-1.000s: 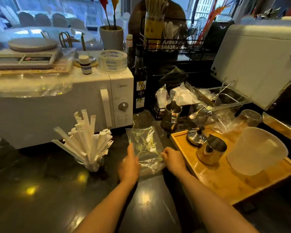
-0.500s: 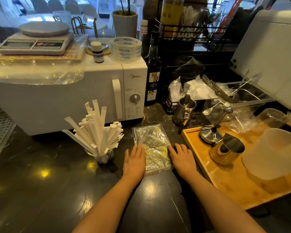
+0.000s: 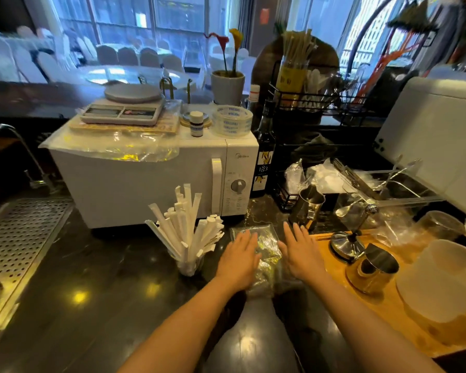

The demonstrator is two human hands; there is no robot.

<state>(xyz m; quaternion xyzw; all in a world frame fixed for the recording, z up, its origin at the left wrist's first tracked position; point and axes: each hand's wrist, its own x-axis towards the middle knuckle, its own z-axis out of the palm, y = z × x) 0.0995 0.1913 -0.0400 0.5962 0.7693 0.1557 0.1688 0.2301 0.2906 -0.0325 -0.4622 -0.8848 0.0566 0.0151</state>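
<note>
The bag (image 3: 267, 244) lay on the table (image 3: 105, 305) at 5 o'clock from the microwave (image 3: 145, 189). Left hand (image 3: 238, 258) pressed its 9 o'clock edge, right hand (image 3: 300, 254) its 3 o'clock edge, each grip released, fingers straight. Smoothing seemed in hand; next, likely an even outward sweep

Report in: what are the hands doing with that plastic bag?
Left hand and right hand flat, fingers straight, pressing the clear crinkled plastic bag on the dark glossy counter. Glass of white paper-wrapped straws close left, wooden tray close right.
</note>
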